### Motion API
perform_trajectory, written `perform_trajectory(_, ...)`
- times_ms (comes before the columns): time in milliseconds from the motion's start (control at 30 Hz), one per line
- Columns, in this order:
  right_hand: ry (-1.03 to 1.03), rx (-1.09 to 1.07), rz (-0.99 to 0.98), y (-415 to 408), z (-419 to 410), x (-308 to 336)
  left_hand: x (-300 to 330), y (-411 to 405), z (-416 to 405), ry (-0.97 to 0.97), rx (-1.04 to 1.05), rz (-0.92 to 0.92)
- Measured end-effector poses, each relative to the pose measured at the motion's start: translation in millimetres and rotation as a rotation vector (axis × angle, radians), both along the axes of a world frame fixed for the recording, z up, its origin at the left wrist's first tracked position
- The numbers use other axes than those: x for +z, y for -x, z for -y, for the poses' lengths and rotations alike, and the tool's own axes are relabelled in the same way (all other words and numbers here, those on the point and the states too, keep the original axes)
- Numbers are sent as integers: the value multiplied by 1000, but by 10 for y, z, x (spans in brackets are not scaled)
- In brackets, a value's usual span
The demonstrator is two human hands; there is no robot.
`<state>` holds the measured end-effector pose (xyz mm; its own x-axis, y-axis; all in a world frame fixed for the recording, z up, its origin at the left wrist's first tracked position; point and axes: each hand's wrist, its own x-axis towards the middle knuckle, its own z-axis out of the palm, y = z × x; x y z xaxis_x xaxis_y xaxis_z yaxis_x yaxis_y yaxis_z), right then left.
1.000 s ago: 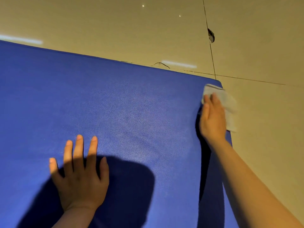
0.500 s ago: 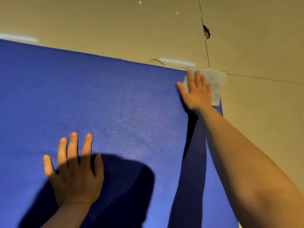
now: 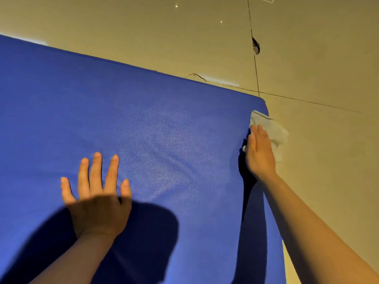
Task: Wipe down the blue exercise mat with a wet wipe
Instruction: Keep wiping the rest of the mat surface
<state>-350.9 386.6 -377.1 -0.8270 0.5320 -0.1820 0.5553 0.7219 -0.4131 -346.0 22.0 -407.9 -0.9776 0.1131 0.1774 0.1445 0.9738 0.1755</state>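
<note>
The blue exercise mat (image 3: 155, 128) lies flat on a beige tiled floor (image 3: 320, 152) and fills most of the view. Its far edge runs slantwise from the upper left down to a rounded far right corner, and its right edge drops from that corner toward the bottom of the view. Past both edges the floor is bare tile, wide beyond the far edge and to the right. Two dark grout lines cross just beyond the corner, and a dark chip (image 3: 256, 46) sits on the line that runs away from it.

There is one mat, one wipe and two hands. The wet wipe (image 3: 272, 130) is a crumpled white sheet at the right edge of the mat, just below the corner, part of it on the mat and part hanging out over the tile. The right hand (image 3: 259, 152) lies flat on it with straight fingers held together, pressing it down; nothing is curled round it. The left hand (image 3: 96, 193) is spread flat on the mat, palm down, fingers apart, well apart from the right one and holding nothing.

The mat's surface is a deep blue with a fine pebbled grain. A paler sheen with faint curved streaks shows across its middle. Dark shadows lie under both forearms.
</note>
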Motion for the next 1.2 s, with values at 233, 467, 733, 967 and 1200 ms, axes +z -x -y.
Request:
perform_trajectory(233,38,495,49,-613,1487,84,88,-8,-33,-88,24,123)
perform_trajectory(467,55,552,24,-1397,1787,85,158,-34,95,-149,-24,239)
perform_trajectory(733,22,109,118,-2439,1094,101,341,-503,227,-78,-249,365)
perform_trajectory(967,637,235,-45,-2471,2273,655,303,-1622,602,-134,-246,374)
perform_trajectory(1200,868,12,-342,-2596,2621,1095,413,-2392,708,-230,-223,388)
